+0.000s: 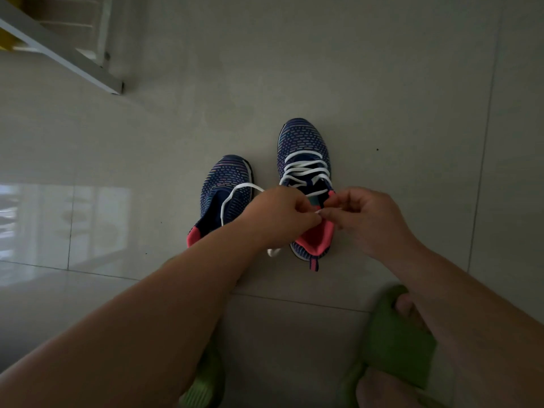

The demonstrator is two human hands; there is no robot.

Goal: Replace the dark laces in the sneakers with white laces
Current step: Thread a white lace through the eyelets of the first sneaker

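Two dark blue knit sneakers with pink heel linings stand on the tiled floor. The right sneaker (303, 142) carries a white lace (306, 169) crossed through its eyelets. The left sneaker (226, 184) shows no lace in its eyelets; a white loop (232, 195) arcs over it. My left hand (279, 213) and my right hand (368, 219) meet above the right sneaker's opening, each pinching the white lace ends between fingertips. A short white lace end (273, 252) lies on the floor under my left wrist.
Green slippers are on my feet, the right slipper (397, 334) and the left slipper (203, 387), close to the camera. A white metal frame leg (73, 54) slants across the upper left. Grey glossy floor tiles (382, 83) surround the sneakers.
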